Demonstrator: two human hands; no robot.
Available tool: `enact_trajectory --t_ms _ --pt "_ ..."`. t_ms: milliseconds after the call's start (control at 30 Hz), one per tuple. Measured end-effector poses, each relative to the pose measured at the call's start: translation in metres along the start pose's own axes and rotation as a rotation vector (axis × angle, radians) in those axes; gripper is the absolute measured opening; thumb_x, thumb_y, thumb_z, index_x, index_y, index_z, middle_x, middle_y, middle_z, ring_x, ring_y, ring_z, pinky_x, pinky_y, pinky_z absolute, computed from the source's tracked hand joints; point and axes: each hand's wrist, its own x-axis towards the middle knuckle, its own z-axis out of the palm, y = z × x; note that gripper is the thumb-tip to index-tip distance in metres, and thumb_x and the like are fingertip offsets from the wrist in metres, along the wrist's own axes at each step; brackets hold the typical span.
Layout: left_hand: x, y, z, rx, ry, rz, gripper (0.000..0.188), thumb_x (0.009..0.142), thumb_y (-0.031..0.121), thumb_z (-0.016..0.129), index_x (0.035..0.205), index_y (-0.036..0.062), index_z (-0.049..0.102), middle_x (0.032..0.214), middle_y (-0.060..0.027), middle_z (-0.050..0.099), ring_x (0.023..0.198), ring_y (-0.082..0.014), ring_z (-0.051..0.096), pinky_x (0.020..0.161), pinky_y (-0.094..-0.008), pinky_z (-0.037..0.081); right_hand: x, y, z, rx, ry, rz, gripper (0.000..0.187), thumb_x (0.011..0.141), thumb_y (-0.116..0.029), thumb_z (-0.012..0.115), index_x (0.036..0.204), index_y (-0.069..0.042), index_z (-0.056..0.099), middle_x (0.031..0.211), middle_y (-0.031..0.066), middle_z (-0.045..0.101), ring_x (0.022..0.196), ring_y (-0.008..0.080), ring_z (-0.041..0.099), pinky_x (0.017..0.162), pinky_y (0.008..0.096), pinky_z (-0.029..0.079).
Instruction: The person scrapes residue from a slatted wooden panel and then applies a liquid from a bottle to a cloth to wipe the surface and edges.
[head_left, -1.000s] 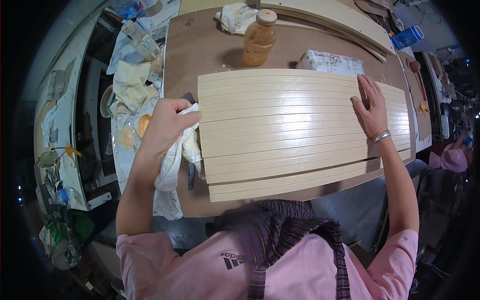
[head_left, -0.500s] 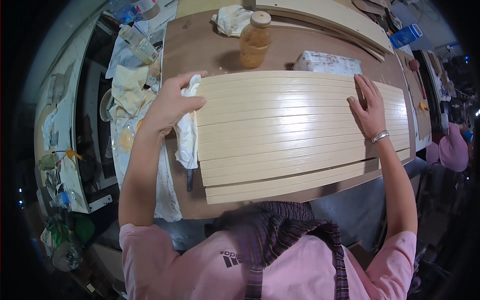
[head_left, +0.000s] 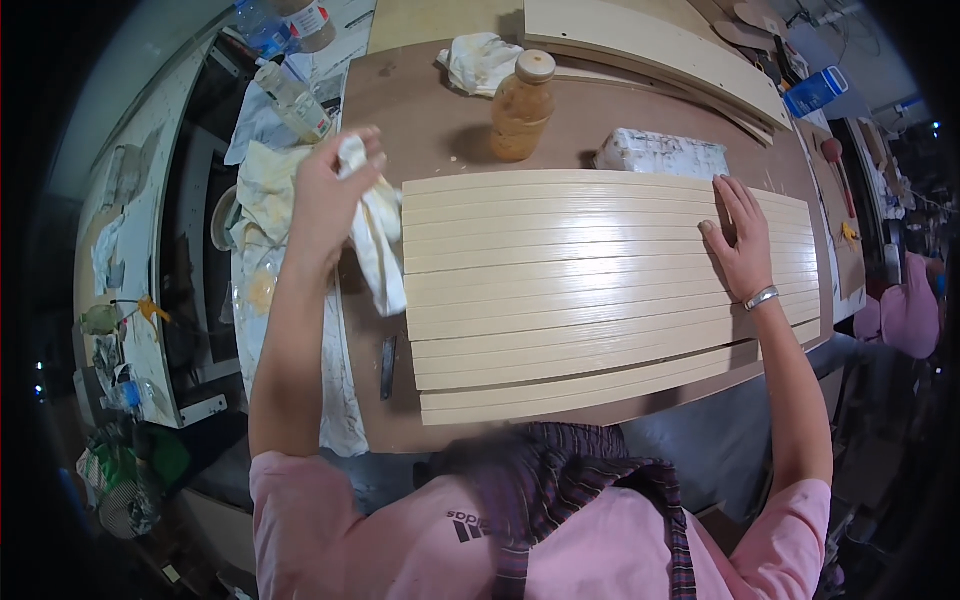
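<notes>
We look down on a row of cream wooden slats [head_left: 570, 280] laid side by side on a brown worktop [head_left: 420, 110], a glossy sheen across their middle; a narrow dark gap sets off the strips nearest the person. Our left hand [head_left: 325, 195], just beyond the slats' left ends, is closed loosely, with a crumpled white cloth [head_left: 376, 245] gripped between thumb and fingers and hanging down; we cannot tell whether it touches the wood. Our right hand [head_left: 738, 240] holds nothing: it lies flat near the slats' far right corner, fingers together, thumb apart, a silver bracelet [head_left: 761, 297] at the wrist. Below the cloth lies a dark flat bar [head_left: 388, 368]. Past the far edge we find a capped amber bottle [head_left: 522, 112], upright, and a stained white block [head_left: 662, 152].
</notes>
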Motion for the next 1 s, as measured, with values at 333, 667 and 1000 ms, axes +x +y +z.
enact_trajectory --t_ms 333,667,1000 --pt "-0.022 -0.016 -0.017 0.306 0.084 0.204 0.038 0.085 0.009 0.075 0.121 -0.0009 0.067 0.084 -0.0034 0.064 0.072 -0.0084 0.057 0.066 -0.0258 0.049 -0.001 0.003 0.003 0.017 -0.019 0.019 0.062 0.083 -0.024 0.070 0.141 -0.008 0.054 0.146 0.0151 0.052 0.137 0.0354 0.044 0.115 0.0444 0.035" --pt "-0.223 -0.103 -0.021 0.850 0.107 -0.135 0.020 0.080 0.002 0.069 0.098 0.0066 0.065 0.087 -0.0092 0.068 0.081 -0.0282 0.067 0.073 -0.0393 0.054 -0.002 0.008 0.003 0.023 -0.042 -0.015 0.060 0.088 -0.026 0.065 0.144 -0.010 0.052 0.148 0.0171 0.049 0.138 0.0362 0.042 0.116 0.0449 0.032" --pt "-0.234 -0.136 0.007 1.051 0.469 -0.295 0.023 0.079 0.008 0.068 0.101 0.0136 0.064 0.094 -0.0051 0.069 0.091 -0.0315 0.065 0.076 -0.0474 0.051 -0.002 0.007 0.004 -0.052 -0.020 -0.110 0.062 0.090 -0.027 0.064 0.146 -0.006 0.047 0.146 0.0190 0.049 0.137 0.0382 0.042 0.115 0.0476 0.030"
